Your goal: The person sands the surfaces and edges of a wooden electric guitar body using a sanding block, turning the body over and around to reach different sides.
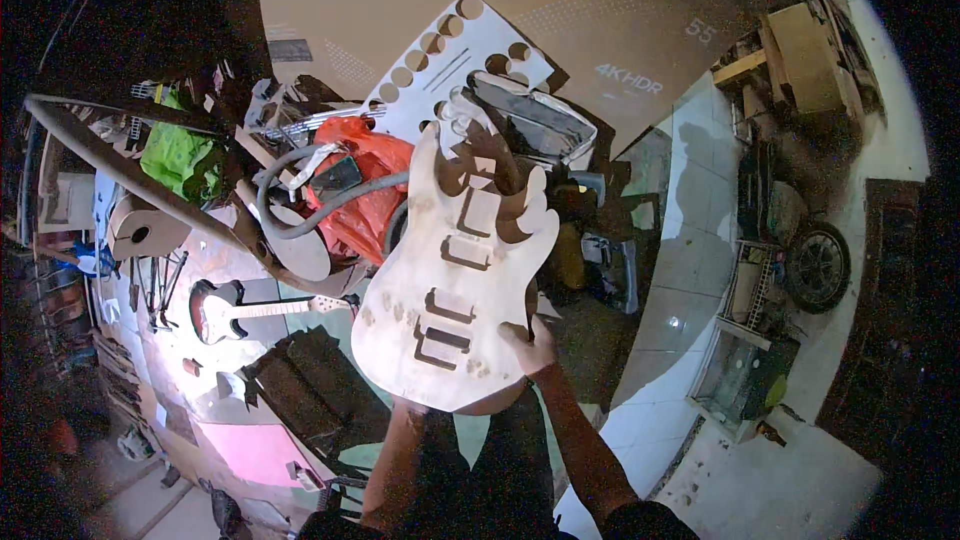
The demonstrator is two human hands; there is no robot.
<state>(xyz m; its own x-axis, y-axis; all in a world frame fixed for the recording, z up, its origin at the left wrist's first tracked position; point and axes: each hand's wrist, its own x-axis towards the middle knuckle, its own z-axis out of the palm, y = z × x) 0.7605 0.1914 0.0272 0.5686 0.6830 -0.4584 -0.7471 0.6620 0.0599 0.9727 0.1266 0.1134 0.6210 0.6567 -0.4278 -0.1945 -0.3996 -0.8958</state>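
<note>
A pale, unfinished electric guitar body is raised in front of me, its broad lower end toward me and its horned end pointing away. Several dark cutouts and slots run along its face, and brownish smudges mark the wood. My right hand grips its lower right edge, partly hidden by the wood. From below, my left forearm reaches up to the lower left edge; the left hand is behind the body and its fingers are hidden.
A finished electric guitar lies at the left in bright light. Beyond the body are a red plastic bag, a white board with round holes and a large cardboard box. A wheel leans at the right. A long pole crosses the left.
</note>
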